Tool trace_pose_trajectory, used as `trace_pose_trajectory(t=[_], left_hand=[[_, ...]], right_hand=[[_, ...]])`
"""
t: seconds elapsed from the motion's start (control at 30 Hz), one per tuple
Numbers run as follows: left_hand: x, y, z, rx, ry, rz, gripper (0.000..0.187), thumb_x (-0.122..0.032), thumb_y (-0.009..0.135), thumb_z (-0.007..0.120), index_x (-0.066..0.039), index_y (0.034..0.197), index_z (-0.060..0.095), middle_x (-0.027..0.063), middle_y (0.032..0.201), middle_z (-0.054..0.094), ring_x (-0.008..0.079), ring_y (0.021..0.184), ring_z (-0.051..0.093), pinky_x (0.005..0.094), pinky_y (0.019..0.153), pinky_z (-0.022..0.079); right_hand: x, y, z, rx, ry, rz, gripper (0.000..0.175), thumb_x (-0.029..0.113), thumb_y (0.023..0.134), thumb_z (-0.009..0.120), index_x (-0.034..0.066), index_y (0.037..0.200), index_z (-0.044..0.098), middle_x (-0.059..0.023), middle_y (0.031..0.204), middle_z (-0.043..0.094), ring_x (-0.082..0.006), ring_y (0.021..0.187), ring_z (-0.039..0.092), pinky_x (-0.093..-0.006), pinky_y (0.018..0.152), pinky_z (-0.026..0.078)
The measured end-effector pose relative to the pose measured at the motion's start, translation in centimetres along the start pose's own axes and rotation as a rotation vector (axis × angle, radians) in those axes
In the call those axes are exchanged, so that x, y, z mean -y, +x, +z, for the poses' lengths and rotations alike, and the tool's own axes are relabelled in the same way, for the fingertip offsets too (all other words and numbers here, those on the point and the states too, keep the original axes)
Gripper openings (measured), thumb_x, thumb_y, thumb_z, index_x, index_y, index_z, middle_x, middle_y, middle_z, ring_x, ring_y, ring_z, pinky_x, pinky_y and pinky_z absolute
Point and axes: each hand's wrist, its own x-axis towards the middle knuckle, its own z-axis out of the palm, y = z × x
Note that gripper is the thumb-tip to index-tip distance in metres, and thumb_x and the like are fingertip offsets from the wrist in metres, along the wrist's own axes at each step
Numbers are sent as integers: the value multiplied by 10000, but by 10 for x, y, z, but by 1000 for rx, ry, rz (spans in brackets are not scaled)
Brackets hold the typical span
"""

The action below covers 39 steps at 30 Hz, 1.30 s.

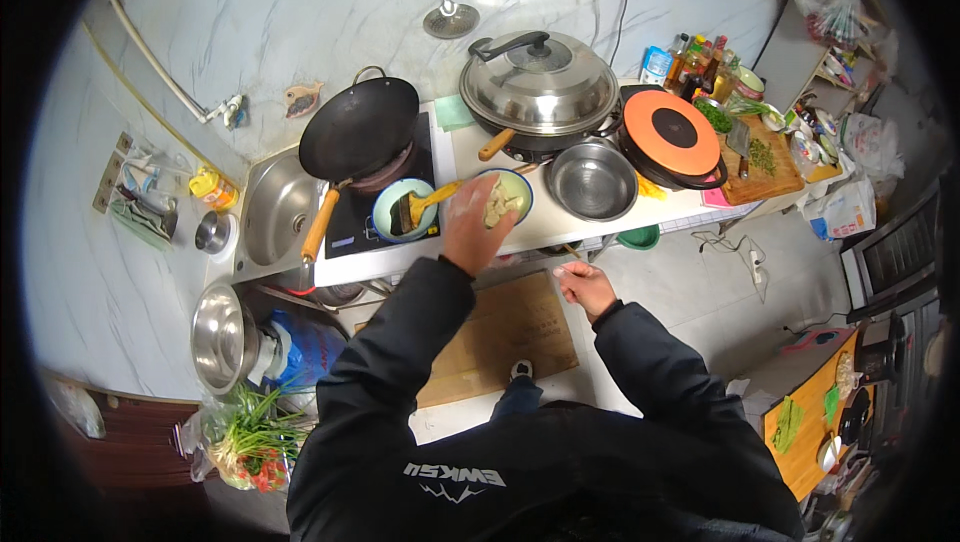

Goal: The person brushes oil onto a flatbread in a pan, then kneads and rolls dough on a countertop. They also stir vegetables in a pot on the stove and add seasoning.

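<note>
My left hand (pixel 478 225) is over the left side of a pale green bowl (pixel 527 190) with a blue rim. Whitish pieces (pixel 501 206) lie in that bowl, showing beside my thumb; the blurred hand hides whether it grips any. My right hand (pixel 586 287) hangs in front of the counter's edge with its fingers curled together, and nothing clear shows in it. Just left of my left hand, a second pale green bowl (pixel 384 221) holds something dark, with a yellow-handled brush (pixel 427 201) resting across it. An empty-looking metal pan (pixel 592 180) stands right of the bowls.
A black wok (pixel 361 129) leans on the hob (pixel 349 231), beside a steel sink (pixel 262 201). A large lidded pan (pixel 538 92) and an orange-lidded pan (pixel 671 133) stand behind and right. Farther right, a cleaver (pixel 739 141) lies on a wooden chopping board (pixel 776 174), near several bottles.
</note>
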Motion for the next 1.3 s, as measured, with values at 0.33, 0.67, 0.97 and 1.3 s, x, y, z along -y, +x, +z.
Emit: trace_pose_trajectory(t=[0.33, 0.67, 0.97, 1.3], left_hand=[[103, 167, 33, 81, 457, 57, 654, -392, 813, 681, -269, 1405, 433, 228, 1331, 474, 400, 1202, 445, 477, 1003, 343], [153, 289, 130, 151, 740, -84, 588, -319, 770, 708, -115, 1297, 544, 115, 1212, 577, 323, 1082, 502, 413, 963, 380], [181, 321, 156, 184, 715, -324, 210, -282, 735, 654, -93, 821, 683, 121, 807, 675, 316, 895, 598, 425, 877, 404], [165, 287, 66, -207, -392, -619, 201, -117, 834, 698, 2, 994, 668, 54, 914, 673, 141, 837, 602, 285, 771, 476]], right_hand=[[56, 154, 59, 365, 174, 164, 386, 154, 845, 675, 47, 1197, 557, -31, 1003, 634, -83, 785, 559, -220, 689, 445], [88, 215, 11, 481, 104, 420, 355, 144, 893, 631, 14, 1210, 540, -61, 982, 629, -94, 712, 526, -221, 647, 419], [89, 239, -6, 544, 170, 517, 337, 99, 891, 635, 31, 1211, 552, -53, 950, 646, -74, 708, 540, -197, 611, 410], [78, 251, 9, 453, 366, 388, 353, 188, 952, 583, 21, 1253, 504, -120, 1141, 598, -76, 787, 522, -213, 676, 430]])
